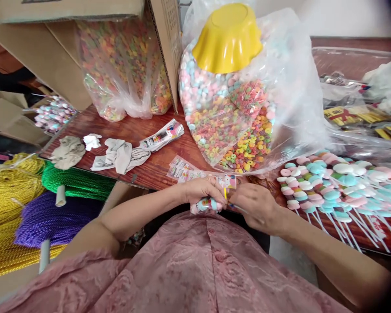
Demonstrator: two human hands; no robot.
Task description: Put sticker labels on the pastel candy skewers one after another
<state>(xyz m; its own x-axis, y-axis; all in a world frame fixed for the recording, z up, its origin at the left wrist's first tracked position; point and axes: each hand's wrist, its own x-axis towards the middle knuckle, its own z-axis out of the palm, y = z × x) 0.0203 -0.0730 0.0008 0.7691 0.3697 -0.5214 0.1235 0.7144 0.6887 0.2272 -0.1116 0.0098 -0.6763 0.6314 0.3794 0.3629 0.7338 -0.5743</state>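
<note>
My left hand (203, 190) is closed around a bagged candy skewer (204, 204), a row of pink, blue and white sweets in clear plastic held close to my shirt. A thin yellow twist tie (225, 193) stands up at the neck of the bag, between my two hands. My right hand (257, 206), slightly blurred, has its fingers pinched together at that neck, by the tie and the skewer's stick. Just beyond my left hand, flat printed plastic bags (195, 171) lie on the table's near edge.
Finished-looking marshmallow skewers (339, 182) are piled at right. Behind stands a large bag of sweets (215, 104) with an upturned yellow bowl (230, 39) on it. A cardboard box (167, 48), crumpled gloves (120, 154) and cord bundles (58, 217) are at left.
</note>
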